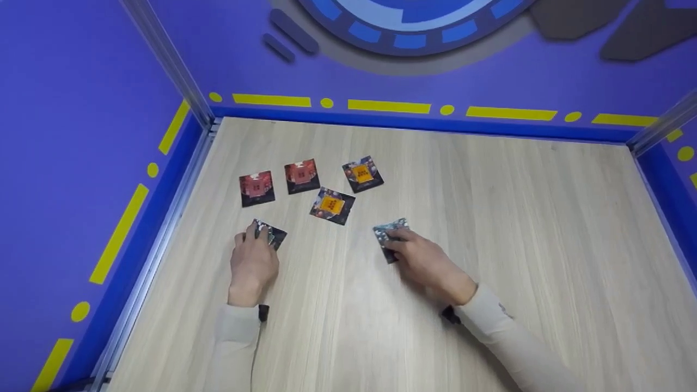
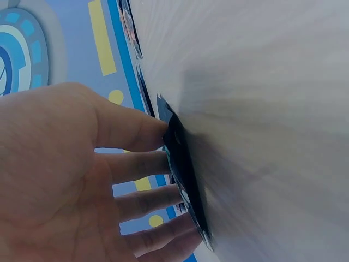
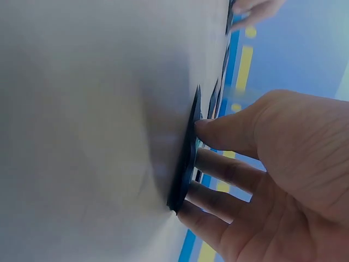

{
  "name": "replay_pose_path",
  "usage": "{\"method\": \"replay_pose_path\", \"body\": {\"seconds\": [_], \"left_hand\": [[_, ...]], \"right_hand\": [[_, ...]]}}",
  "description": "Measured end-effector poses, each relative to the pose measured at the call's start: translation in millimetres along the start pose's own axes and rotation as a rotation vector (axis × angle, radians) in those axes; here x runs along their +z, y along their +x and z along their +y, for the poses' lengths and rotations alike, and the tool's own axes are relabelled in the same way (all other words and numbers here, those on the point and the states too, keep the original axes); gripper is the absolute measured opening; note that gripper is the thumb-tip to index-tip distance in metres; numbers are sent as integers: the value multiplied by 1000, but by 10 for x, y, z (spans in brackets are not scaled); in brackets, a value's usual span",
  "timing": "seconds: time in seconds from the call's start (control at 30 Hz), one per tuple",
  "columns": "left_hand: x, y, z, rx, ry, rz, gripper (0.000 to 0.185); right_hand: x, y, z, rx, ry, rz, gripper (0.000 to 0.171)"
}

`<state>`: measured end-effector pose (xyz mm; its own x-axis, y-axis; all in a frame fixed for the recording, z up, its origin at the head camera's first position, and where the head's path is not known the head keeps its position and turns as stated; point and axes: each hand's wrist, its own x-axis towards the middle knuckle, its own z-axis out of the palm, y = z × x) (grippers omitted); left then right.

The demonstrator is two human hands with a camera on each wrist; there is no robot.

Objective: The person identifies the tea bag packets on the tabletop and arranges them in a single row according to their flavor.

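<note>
Fingers (image 1: 260, 233) on left packet (image 1: 270, 234), table (image 1: 490, 218)

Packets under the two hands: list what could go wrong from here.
1. The left hand presses straight fingers on a thin flat packet; it may slide on the smooth table rather than lift.
2. The same goes for the right hand on its packet, which lies flat with little edge to catch.
3. The left packet sits close to the orange packet; a push forward could knock it.
</note>
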<state>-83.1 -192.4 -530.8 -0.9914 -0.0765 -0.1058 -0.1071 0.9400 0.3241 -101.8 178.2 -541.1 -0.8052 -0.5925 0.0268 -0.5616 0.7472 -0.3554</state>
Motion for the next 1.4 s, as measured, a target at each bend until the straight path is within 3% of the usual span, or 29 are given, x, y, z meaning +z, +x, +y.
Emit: {"method": "replay_pose_path", "body": {"seconds": [0.33,0.7,1.4], "left_hand": [[-6,12,14,-19,12,-14,52],[-12,19,23,-31,11,-31,52],[10,1,31,-8,-8,0,52]], "right_hand": [[-171,-291,484,121,24,92,32],[-342,-690,940,286,65,121,34],[-644,-1423,1543,466,128,159,37]]}}
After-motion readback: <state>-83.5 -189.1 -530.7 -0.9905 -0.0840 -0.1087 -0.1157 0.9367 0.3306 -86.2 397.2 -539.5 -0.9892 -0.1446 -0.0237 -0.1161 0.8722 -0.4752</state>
